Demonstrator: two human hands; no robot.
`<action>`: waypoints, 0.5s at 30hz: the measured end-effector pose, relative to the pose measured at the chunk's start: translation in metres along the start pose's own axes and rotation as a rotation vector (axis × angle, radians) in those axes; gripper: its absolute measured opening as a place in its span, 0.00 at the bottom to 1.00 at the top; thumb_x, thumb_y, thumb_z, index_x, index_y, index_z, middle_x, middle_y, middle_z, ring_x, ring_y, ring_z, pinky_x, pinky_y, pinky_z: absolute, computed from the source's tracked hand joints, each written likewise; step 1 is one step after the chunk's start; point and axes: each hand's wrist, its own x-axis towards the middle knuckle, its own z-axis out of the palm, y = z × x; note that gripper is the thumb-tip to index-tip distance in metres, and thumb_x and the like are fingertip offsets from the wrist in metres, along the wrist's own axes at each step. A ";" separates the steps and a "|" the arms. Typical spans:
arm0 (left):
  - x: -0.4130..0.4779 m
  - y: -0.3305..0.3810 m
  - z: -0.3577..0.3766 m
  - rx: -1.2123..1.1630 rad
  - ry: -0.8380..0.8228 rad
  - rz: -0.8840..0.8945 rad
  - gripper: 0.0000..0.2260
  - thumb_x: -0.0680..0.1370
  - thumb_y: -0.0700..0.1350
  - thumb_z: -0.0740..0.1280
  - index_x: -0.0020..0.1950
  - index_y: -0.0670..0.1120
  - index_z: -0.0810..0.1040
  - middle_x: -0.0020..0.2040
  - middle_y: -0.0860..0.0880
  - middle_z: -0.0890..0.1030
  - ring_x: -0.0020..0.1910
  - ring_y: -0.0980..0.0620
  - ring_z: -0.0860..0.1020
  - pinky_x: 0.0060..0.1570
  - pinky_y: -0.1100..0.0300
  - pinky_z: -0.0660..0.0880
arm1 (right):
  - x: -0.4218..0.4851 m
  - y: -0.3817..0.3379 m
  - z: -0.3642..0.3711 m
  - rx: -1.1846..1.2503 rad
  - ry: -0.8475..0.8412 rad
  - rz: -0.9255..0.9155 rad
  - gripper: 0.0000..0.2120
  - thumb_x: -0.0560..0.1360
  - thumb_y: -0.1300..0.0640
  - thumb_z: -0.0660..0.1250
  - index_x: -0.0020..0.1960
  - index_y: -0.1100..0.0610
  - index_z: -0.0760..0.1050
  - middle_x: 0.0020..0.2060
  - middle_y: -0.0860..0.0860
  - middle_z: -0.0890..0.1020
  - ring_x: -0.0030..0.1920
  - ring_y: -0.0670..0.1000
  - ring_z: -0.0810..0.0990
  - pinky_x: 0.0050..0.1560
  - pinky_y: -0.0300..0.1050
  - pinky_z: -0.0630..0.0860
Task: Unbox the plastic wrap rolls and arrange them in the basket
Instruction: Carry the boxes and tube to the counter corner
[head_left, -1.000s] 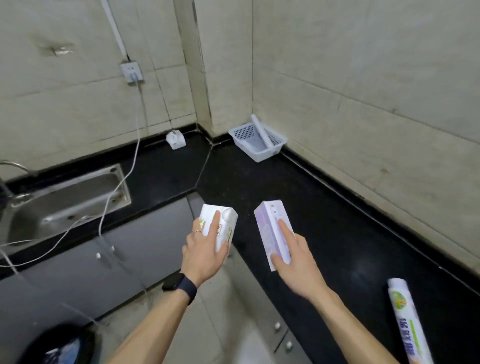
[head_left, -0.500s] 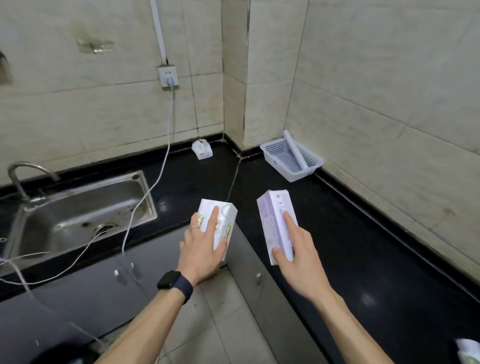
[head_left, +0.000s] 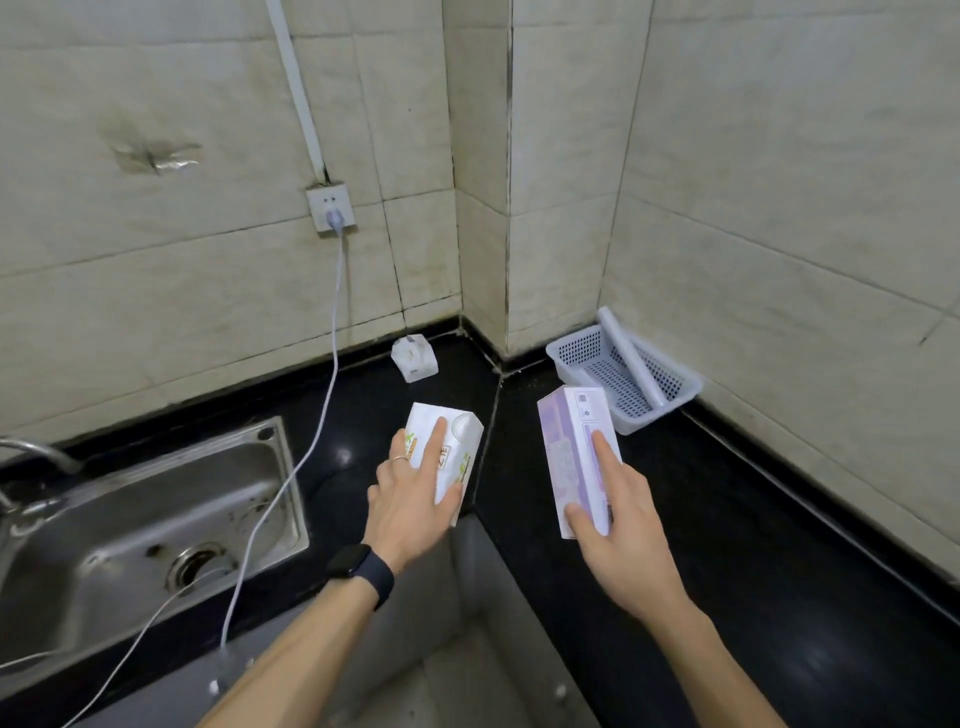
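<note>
Swinging leftward since a second ago, the view is now taking in the whole sink (head_left: 156, 519) and the tap (head_left: 36, 452) at the far left, while the loose roll that was lying at the lower right has slipped out of sight. Both boxes are being carried much as before — neither has been opened or set down.

A cable (head_left: 332, 332) is hanging from the socket (head_left: 331, 209) and trailing across the sink's edge. Right of it, a small white adapter (head_left: 414, 358) is sitting against the wall on the black counter (head_left: 779, 545).

The left hand (head_left: 410, 504) is gripping the white box (head_left: 444, 457) from behind, fingers spread over its face and thumb wrapped around the side, holding it upright above the counter's inner corner. The right hand (head_left: 613, 525) is clasping the purple box (head_left: 579, 452) the same way, forefinger stretched along its face and thumb under the lower end; this box is tilting slightly away.

Farther right, the basket (head_left: 571, 353) is sitting in the corner against the wall, with one roll (head_left: 631, 358) already leaning across it from rim to rim.

So the turn is bringing the person closer to square with the corner — the basket is now nearer, just beyond the purple box. Unboxing still seems to lie ahead: both cartons look closed, though their far ends are hidden. Probably one will be put down so that the other can be opened.
</note>
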 end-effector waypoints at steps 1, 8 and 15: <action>0.014 0.001 0.000 0.002 -0.003 -0.012 0.35 0.77 0.61 0.60 0.78 0.65 0.43 0.78 0.42 0.49 0.69 0.35 0.63 0.62 0.39 0.68 | 0.012 0.001 0.002 -0.005 0.001 0.008 0.37 0.79 0.51 0.65 0.78 0.33 0.46 0.70 0.42 0.62 0.60 0.24 0.63 0.44 0.27 0.70; 0.095 -0.012 0.030 0.048 -0.066 -0.022 0.35 0.77 0.60 0.62 0.79 0.62 0.46 0.76 0.41 0.53 0.64 0.35 0.68 0.59 0.39 0.72 | 0.088 0.025 0.030 -0.051 -0.034 0.103 0.37 0.79 0.50 0.64 0.78 0.35 0.45 0.72 0.46 0.62 0.56 0.36 0.70 0.44 0.30 0.69; 0.189 -0.039 0.078 0.036 -0.268 -0.011 0.35 0.79 0.60 0.61 0.80 0.61 0.44 0.78 0.41 0.51 0.67 0.34 0.66 0.61 0.39 0.69 | 0.165 0.052 0.078 -0.132 -0.045 0.240 0.38 0.78 0.51 0.65 0.79 0.38 0.46 0.72 0.50 0.62 0.62 0.47 0.69 0.60 0.40 0.66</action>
